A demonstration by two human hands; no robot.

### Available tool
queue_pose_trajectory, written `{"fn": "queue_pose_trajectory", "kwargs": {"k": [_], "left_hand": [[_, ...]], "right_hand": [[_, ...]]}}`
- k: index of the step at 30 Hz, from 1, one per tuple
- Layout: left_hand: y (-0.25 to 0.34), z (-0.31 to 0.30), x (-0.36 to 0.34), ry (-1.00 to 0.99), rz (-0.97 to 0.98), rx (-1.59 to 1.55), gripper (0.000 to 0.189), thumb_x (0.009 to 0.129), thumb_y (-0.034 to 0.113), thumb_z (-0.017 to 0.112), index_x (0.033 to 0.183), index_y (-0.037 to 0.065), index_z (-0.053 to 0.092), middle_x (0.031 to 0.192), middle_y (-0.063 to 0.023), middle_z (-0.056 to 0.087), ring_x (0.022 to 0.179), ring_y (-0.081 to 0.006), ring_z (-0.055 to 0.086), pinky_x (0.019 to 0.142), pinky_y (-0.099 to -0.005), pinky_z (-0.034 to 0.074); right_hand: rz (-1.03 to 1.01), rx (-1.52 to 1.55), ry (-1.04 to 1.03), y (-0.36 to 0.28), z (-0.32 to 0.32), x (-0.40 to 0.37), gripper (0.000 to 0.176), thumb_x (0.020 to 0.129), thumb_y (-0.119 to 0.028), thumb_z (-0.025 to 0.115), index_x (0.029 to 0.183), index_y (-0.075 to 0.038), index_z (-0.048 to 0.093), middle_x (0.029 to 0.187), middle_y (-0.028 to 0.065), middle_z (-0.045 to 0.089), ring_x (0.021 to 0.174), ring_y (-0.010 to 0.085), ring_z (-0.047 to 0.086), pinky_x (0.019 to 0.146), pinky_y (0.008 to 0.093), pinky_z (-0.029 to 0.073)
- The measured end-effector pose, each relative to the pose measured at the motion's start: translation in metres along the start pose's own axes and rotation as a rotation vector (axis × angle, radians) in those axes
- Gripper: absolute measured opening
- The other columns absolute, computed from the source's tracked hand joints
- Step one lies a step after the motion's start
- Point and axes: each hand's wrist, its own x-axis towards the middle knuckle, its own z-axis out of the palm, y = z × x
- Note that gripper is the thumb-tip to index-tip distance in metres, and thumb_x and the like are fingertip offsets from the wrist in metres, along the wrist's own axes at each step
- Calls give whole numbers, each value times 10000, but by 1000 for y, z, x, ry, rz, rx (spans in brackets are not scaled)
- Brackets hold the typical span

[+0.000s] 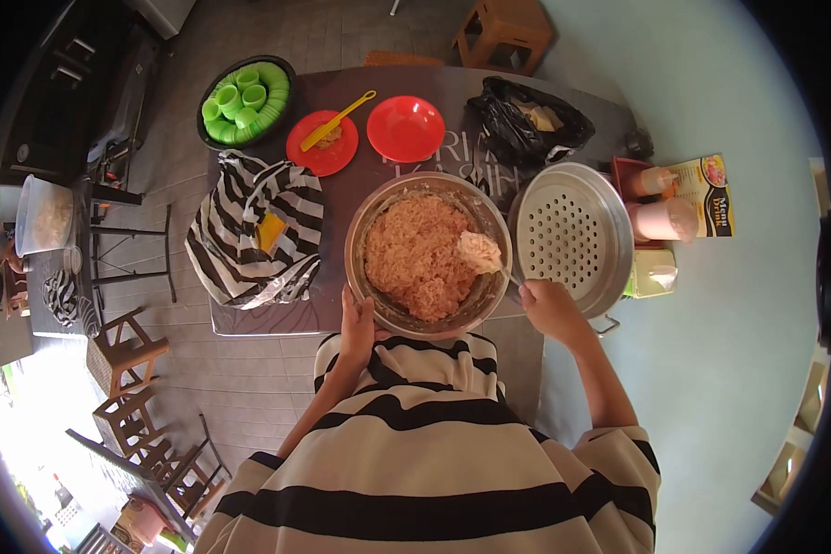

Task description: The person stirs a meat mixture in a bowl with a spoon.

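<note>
Our left hand (355, 325) grips the rim of the bowl (354, 245) of mix, in the middle of the dark table (342, 196). Our right hand (549, 309) is closed on a spoon (480, 251). Red plates (406, 129) and green cups (249, 97) sit near. Stools (503, 32) stand on the grey floor (240, 369).

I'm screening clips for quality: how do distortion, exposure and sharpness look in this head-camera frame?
Head view: strong fisheye, black corners, the table bowed at its edges; daylight blows out the lower left by the wooden chairs; the metal bowl is evenly lit; the left hand on the bowl and the right hand holding the spoon look sharp, without motion blur.
</note>
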Motion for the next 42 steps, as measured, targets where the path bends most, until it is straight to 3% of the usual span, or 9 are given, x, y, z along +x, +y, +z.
{"fn": "queue_pose_trajectory", "kwargs": {"k": [5,7,14,18,20,23,27,37,42], "left_hand": [[-9,-8,5,-25,13,-19,514,916,159,354,1331,189,52,1102,-144,476,803,-237,613,603,-339,564],[-10,-8,5,-23,20,-15,519,916,159,354,1333,187,47,1103,-145,476,802,-234,613,602,-337,564],[-4,-6,3,-11,-5,14,514,914,162,360,1328,185,58,1103,-142,478,795,-221,615,581,-322,562],[0,-7,1,-32,-45,64,500,911,174,372,1314,178,75,1108,-139,480,782,-236,621,582,-326,561],[4,-4,-2,-47,-65,-5,461,912,186,375,1290,171,113,1107,-139,481,781,-248,622,589,-330,561],[0,-7,-1,-32,-131,-49,447,915,212,367,1286,165,123,1096,-141,483,773,-251,623,594,-327,562],[8,-2,-4,-20,-334,-79,436,916,285,361,1272,158,144,1093,-146,481,771,-260,623,607,-357,562],[5,3,-6,-27,-216,-247,435,916,284,363,1280,237,129,1172,-156,432,833,-322,605,639,-410,554],[4,3,-5,-82,-156,-268,543,926,246,340,1321,326,-24,1232,-158,378,848,-316,603,647,-420,553]], "right_hand": [[-56,-292,36,8,13,-1,246,817,-174,439,717,9,570,618,209,563,550,305,585,496,381,465],[163,-193,-350,-15,11,-7,259,824,-181,428,722,18,560,537,180,541,458,273,569,428,350,477],[394,267,-438,-31,0,-9,292,857,-205,405,707,22,512,465,84,483,354,175,500,341,300,451],[192,37,-225,-31,-17,10,200,834,-140,450,711,-2,528,535,84,530,395,175,521,361,317,445],[-188,-626,175,-20,-12,29,100,775,-78,496,731,-33,574,634,101,583,500,173,587,414,334,458],[-65,-783,-17,-57,-9,57,104,717,-60,528,782,-52,609,723,115,614,606,190,621,468,334,468],[-12,-1007,131,-59,47,78,104,701,-66,544,761,-46,627,709,101,621,626,209,626,478,310,470],[-128,-748,-445,-36,1,102,185,689,-63,552,833,17,636,827,155,630,781,252,627,616,355,507],[204,-512,-894,-1,32,112,225,805,-139,438,797,32,585,652,148,555,522,228,545,420,342,436]]}}
